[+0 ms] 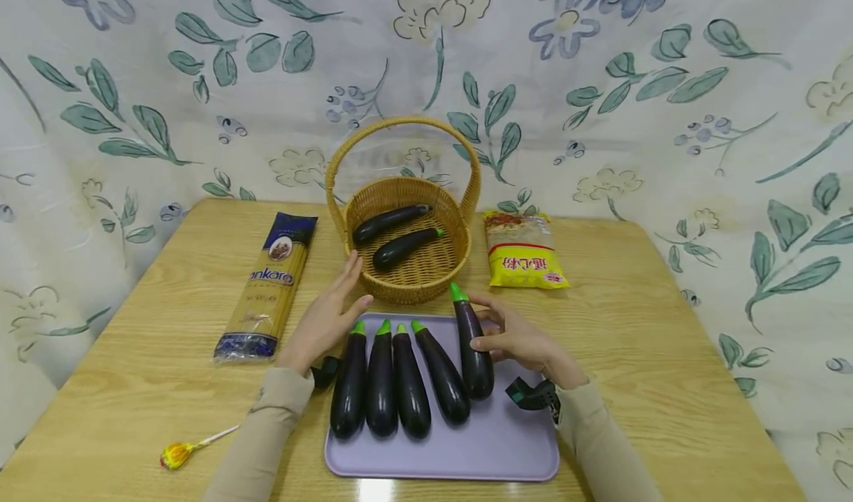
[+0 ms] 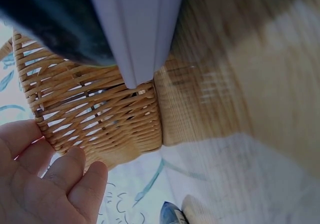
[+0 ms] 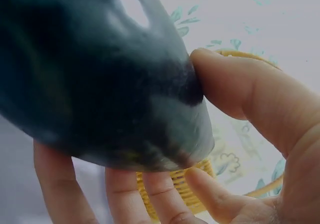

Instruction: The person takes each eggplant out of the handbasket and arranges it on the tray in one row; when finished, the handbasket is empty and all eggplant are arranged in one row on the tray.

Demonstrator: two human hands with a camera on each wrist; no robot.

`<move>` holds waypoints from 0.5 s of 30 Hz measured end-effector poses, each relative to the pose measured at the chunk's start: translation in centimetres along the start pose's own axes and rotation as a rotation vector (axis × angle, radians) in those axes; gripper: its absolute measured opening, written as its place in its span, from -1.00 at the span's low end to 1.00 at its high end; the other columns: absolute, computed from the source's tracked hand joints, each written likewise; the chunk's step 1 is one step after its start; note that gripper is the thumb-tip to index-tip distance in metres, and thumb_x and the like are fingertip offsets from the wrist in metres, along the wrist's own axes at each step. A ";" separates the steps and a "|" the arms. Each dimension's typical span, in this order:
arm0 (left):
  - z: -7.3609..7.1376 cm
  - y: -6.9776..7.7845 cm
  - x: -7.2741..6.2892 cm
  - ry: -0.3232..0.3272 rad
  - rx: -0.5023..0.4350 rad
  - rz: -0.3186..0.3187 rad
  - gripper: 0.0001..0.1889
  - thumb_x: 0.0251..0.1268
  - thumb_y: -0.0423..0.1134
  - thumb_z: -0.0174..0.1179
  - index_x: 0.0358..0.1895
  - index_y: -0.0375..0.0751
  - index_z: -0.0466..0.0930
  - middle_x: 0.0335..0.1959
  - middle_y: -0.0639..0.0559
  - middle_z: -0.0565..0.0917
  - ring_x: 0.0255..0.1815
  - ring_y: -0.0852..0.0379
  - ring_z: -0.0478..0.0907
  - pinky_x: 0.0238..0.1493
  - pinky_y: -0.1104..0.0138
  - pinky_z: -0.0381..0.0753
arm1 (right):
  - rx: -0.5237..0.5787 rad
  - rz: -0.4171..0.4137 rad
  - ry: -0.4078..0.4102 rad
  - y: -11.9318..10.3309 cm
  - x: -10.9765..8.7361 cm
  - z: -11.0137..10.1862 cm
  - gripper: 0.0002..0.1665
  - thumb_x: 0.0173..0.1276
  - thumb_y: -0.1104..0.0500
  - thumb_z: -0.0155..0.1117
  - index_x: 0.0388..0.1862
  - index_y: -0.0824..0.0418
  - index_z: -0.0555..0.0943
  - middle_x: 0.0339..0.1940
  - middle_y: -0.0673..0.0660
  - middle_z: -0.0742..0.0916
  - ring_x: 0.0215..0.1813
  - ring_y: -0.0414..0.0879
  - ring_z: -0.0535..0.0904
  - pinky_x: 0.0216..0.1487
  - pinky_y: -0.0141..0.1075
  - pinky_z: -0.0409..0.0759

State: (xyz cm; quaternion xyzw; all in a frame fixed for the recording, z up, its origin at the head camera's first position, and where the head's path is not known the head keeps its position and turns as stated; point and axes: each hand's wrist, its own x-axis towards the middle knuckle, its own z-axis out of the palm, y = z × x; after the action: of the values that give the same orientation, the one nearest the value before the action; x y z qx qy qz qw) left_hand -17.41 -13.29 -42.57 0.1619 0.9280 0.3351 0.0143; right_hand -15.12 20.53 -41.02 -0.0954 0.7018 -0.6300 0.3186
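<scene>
In the right wrist view, can see only part of the held eggplant [image 3: 95,79], cut at left and top. Cannot read the finest print on the spaghetti pack [image 1: 268,291]. In the left wrist view, find the desk [image 2: 260,79] blurred.

On my feed, the tray [image 1: 513,450] sits at the near middle of the table [image 1: 666,354], four eggplants [image 1: 382,391] on its left half. To their right I see a fifth eggplant [image 1: 474,361] in the right fingers [image 1: 492,342]. Behind the tray stands the basket [image 1: 409,291], two eggplants [image 1: 405,250] inside, left fingers [image 1: 346,280] at its near left rim, spaghetti packet [image 1: 269,287] to its left, bag [image 1: 524,252] to its right. A lollipop [image 1: 177,454] lies left of the tray.
</scene>
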 end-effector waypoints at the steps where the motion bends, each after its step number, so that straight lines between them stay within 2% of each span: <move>1: 0.0 0.0 0.0 0.001 0.001 -0.001 -0.24 0.50 0.07 -0.05 0.57 0.20 -0.31 0.62 0.10 -0.26 0.52 -0.28 0.08 0.39 -0.25 0.19 | -0.004 0.008 0.004 0.1 0.0 0.0 0.03 0.29 0.23 0.34 0.57 0.16 -0.05 0.40 0.46 0.28 -0.09 -0.11 0.59 -0.24 -0.26 0.66; 6: 0.1 0.1 -0.1 0.001 0.000 -0.002 -0.23 0.49 0.07 -0.04 0.57 0.20 -0.30 0.62 0.09 -0.25 0.53 -0.27 0.05 0.39 -0.26 0.17 | -0.022 0.048 0.032 0.6 -0.1 -0.1 0.02 0.28 0.20 0.36 0.57 0.13 -0.02 0.39 0.43 0.31 -0.09 -0.08 0.56 -0.22 -0.26 0.63; 15: 0.2 0.1 -0.1 0.000 -0.003 -0.002 -0.23 0.49 0.09 -0.04 0.57 0.18 -0.29 0.62 0.11 -0.26 0.54 -0.27 0.04 0.41 -0.25 0.15 | -0.023 0.055 0.030 1.5 -0.1 0.3 0.00 0.29 0.20 0.34 0.57 0.14 0.00 0.41 0.42 0.29 -0.05 -0.07 0.56 -0.18 -0.21 0.65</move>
State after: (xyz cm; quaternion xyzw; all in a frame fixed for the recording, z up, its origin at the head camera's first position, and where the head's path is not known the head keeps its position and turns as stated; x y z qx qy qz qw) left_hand -17.30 -13.11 -42.67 0.1609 0.9277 0.3366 0.0147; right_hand -14.47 20.65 -42.44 -0.0701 0.7161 -0.6143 0.3239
